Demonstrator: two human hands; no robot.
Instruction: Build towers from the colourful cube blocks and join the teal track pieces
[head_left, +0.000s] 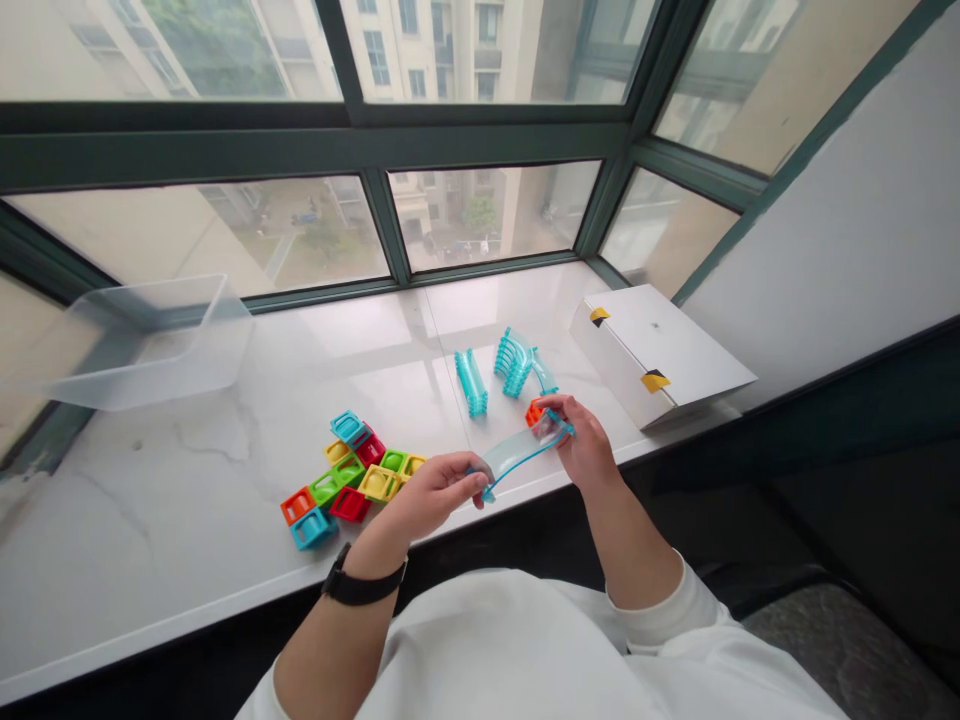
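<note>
Between my two hands is a clear blue curved track piece (517,453), held above the front edge of the white sill. My left hand (442,490) pinches its lower left end. At the upper right end my right hand (583,440) has its fingers closed on the piece. Just behind that end an orange block (533,413) shows, partly hidden; whether it touches my fingers I cannot tell. Further back lie a stack of straight blue track pieces (471,383) and a nested stack of curved ones (514,362), with another clear piece (544,370) leaning beside it.
Several coloured hollow blocks, among them a yellow block (381,484) and a red block (350,505), lie left of my left hand. A clear plastic bin (180,350) stands at the far left. A white box (667,350) with yellow-black tabs sits at right, below the window frame (480,150).
</note>
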